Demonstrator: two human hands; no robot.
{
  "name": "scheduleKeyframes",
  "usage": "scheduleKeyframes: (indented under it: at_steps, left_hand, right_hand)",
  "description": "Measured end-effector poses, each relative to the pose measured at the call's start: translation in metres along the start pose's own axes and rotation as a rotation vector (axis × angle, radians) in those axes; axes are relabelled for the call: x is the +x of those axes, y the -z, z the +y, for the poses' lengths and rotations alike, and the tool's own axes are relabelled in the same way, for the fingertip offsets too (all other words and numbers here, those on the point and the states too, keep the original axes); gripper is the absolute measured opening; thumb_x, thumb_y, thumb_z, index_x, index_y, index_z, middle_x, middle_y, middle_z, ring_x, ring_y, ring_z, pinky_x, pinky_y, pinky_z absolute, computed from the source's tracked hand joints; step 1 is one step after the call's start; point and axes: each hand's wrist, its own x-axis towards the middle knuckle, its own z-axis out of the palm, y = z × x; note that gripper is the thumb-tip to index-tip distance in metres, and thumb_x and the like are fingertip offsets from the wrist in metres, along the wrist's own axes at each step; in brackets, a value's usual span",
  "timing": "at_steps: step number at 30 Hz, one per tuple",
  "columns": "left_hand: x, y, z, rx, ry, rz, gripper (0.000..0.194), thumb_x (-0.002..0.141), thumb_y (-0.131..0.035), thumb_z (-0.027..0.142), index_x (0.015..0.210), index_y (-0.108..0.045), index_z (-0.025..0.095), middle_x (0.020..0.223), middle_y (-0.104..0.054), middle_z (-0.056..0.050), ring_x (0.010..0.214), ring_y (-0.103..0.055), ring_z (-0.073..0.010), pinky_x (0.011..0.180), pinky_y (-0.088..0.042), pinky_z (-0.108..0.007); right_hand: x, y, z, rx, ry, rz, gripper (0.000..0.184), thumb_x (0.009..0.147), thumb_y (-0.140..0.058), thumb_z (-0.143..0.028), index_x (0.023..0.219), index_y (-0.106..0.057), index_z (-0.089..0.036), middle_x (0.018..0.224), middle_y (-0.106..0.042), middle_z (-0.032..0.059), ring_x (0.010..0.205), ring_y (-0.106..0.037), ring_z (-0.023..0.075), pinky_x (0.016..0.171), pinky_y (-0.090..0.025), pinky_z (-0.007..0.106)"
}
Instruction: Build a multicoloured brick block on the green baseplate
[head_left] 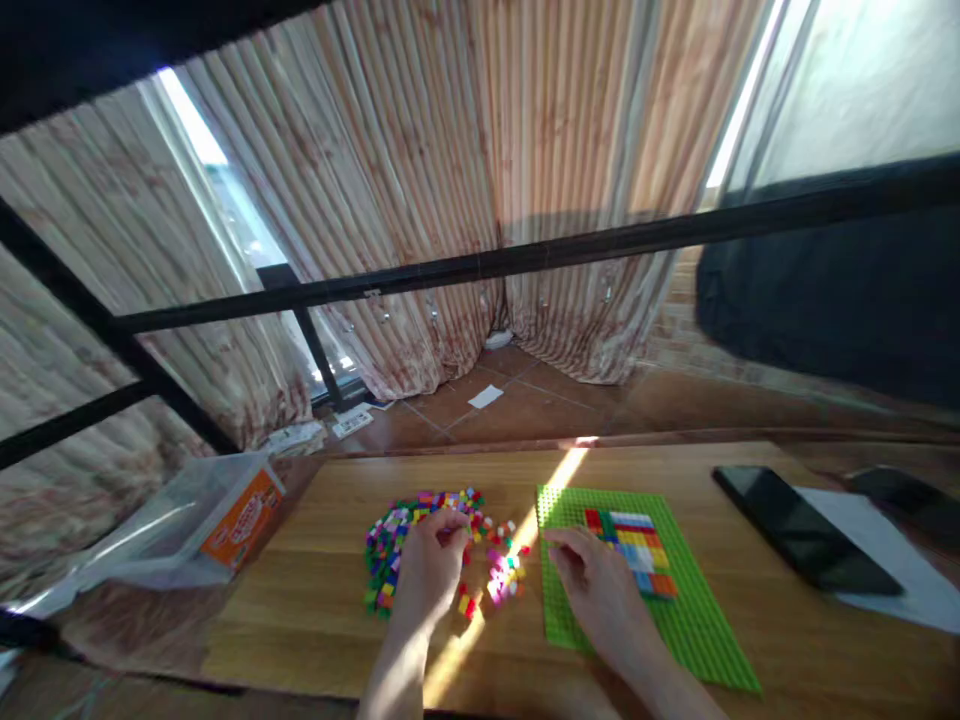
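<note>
My left hand (pixel 433 560) hangs over the right side of a pile of small coloured building bricks (pixel 386 545). Its thumb and fingers are closed in a pinch, and anything between them is too small to make out. At the left part of a green studded baseplate (pixel 562 610) is my right hand (pixel 596 575), fingers curled together; whatever they hold is hidden. A block of coloured bricks (pixel 637 545) in rows of red, white, yellow, blue and orange sits on the baseplate, partly behind my right hand. Loose bricks (pixel 504 575) lie scattered between both hands.
A black phone-like slab (pixel 802 525) and a sheet of white paper (pixel 900 560) lie on the wooden table (pixel 322 600) at the right. Left of the table stands a clear plastic box (pixel 180 510) with an orange label. A dark metal rail (pixel 450 268) crosses before the curtains.
</note>
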Motion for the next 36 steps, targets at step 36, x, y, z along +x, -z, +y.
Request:
scheduleKeyframes:
  at_steps: [36]
  left_hand:
    - [-0.011, 0.013, -0.022, 0.142, -0.021, -0.055, 0.021, 0.079, -0.05, 0.019, 0.075, -0.071, 0.017, 0.074, -0.07, -0.004, 0.072, -0.062, -0.0161, 0.065, -0.042, -0.024]
  right_hand:
    - [-0.035, -0.07, -0.031, -0.343, 0.25, -0.084, 0.018, 0.078, -0.06, -0.018, 0.093, -0.067, -0.025, 0.121, -0.061, 0.0066, 0.11, -0.05, 0.0291, 0.092, -0.041, 0.047]
